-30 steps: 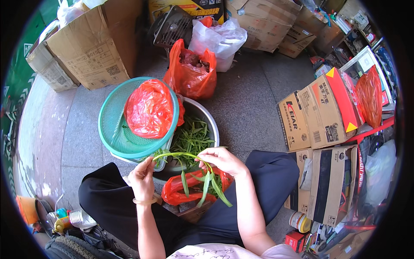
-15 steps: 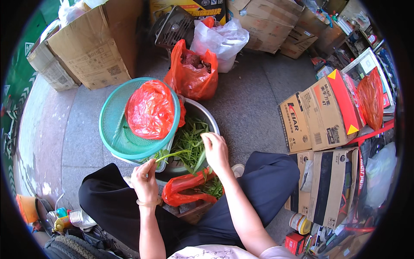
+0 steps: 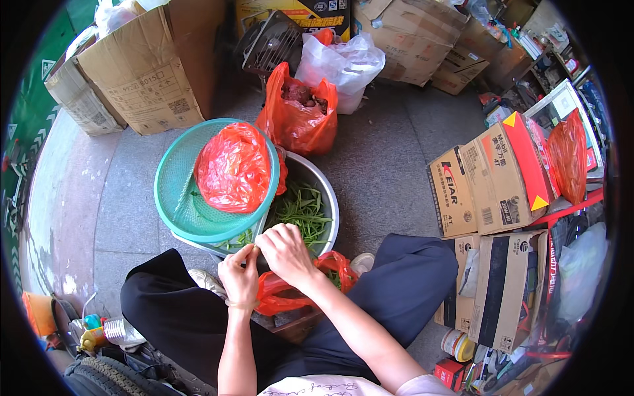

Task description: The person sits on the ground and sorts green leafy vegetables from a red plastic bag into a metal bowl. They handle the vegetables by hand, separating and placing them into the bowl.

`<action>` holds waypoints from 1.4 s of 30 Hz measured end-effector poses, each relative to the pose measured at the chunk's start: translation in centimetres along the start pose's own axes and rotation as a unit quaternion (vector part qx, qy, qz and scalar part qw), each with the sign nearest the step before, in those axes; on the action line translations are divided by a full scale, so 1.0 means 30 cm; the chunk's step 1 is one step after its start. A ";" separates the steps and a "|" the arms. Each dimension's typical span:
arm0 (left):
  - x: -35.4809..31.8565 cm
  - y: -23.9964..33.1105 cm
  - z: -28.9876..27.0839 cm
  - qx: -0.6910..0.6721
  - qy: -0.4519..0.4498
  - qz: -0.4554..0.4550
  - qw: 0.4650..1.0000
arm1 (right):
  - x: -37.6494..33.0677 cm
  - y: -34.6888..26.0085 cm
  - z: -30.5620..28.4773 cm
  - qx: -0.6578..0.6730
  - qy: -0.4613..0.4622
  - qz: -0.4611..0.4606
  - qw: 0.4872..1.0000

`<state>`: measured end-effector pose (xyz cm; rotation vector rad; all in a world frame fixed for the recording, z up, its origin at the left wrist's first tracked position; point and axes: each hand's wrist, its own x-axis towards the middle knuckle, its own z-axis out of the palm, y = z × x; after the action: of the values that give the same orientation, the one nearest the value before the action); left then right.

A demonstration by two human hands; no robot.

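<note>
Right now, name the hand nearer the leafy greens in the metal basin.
Right: in the picture, the right hand is just below the leafy greens, the left hand farther, lower left.

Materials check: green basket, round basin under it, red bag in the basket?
Green basket: looks like moulded plastic, semi-gloss; even colour, fine mesh wall, smooth rim.
Round basin: metal, probably stainless steel; silvery-grey with bright highlights along the rim. Exact alloy can't be told.
Red bag: thin plastic film, glossy; crinkles and sharp white glints.
</note>
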<state>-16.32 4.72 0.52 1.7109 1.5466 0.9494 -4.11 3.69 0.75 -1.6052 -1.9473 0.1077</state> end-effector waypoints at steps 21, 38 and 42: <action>0.105 -0.064 -0.042 0.084 -0.077 -0.154 0.982 | 0.257 0.177 0.074 0.050 0.079 0.146 0.985; 0.763 -0.360 0.157 0.115 0.138 0.057 0.982 | 0.132 0.219 0.032 0.108 0.098 0.175 0.974; 0.776 -0.486 -0.058 -0.178 0.249 -0.062 0.950 | 0.235 0.192 0.084 0.122 0.061 0.132 0.982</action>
<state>-24.47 29.40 -8.54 1.1588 1.6345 1.5710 -0.96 12.43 -0.95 -1.6545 -1.5559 0.3343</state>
